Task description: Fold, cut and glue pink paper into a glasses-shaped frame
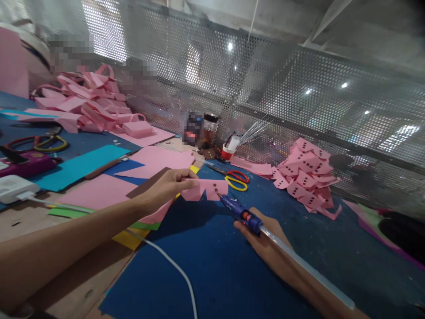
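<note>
My left hand (pixel 169 188) pinches the left end of a pink paper strip (pixel 195 190), which has a notch in its lower edge and small dark squares toward its right end. In my right hand (pixel 268 239) is a blue glue gun (pixel 237 210), its nozzle at the strip's right part beside the dark squares. I cannot tell whether the tip touches the paper. A long translucent glue stick (pixel 305 266) sticks out of the gun's back and runs along my right forearm. Blue sheet (pixel 159 274) lies under both hands.
Scissors (pixel 237 179) with red and yellow handles lie beyond the strip. Pink pieces with dark squares (pixel 303 177) are heaped at right, folded pink strips (pixel 96 104) at back left. A red-white cup (pixel 228 152) stands by the mesh wall (pixel 282 88). A white cable (pixel 175 261) crosses the front.
</note>
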{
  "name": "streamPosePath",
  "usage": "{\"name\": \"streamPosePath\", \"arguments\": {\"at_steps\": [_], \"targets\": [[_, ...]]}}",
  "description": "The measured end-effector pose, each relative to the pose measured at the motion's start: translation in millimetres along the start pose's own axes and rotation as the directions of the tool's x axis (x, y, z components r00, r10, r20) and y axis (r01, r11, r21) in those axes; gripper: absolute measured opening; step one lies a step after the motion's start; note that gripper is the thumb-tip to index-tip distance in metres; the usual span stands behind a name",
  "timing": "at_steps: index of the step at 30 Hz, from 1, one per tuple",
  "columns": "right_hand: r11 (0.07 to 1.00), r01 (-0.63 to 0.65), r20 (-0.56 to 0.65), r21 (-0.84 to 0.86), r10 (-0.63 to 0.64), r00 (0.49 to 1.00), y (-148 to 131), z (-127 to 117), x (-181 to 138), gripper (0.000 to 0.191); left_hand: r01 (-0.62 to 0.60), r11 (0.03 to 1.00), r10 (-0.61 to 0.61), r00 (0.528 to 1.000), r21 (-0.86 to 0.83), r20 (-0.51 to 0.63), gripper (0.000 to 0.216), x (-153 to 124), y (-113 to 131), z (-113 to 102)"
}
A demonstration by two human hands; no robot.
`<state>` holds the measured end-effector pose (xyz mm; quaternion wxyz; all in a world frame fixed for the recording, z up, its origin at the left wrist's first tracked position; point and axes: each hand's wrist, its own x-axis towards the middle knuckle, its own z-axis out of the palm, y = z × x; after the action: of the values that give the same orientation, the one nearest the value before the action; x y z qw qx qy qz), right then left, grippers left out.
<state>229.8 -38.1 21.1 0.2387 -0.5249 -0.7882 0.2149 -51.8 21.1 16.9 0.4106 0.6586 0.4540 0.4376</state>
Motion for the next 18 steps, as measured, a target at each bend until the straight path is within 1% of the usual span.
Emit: {"name": "streamPosePath", "arguments": {"at_steps": [7, 11, 18], "targets": [[1.000, 0.017, -0.006, -0.022, -0.017, 1.000, -0.1, -0.2, 0.2, 0.032, -0.010, 1.000, 0.010, 1.000, 0.006, -0.012, 0.018, -0.9, 1.2, 0.7], [1.000, 0.011, -0.006, -0.021, -0.011, 1.000, 1.5, 0.9, -0.2, 0.033, 0.007, 1.000, -0.007, 1.000, -0.022, -0.002, 0.017, -1.5, 2.2, 1.2], [0.999, 0.011, -0.006, -0.045, -0.012, 1.000, 3.1, 1.4, 0.5, 0.033, 0.001, 0.999, -0.001, 1.000, -0.036, 0.003, 0.019, -1.3, 2.3, 1.1]]}}
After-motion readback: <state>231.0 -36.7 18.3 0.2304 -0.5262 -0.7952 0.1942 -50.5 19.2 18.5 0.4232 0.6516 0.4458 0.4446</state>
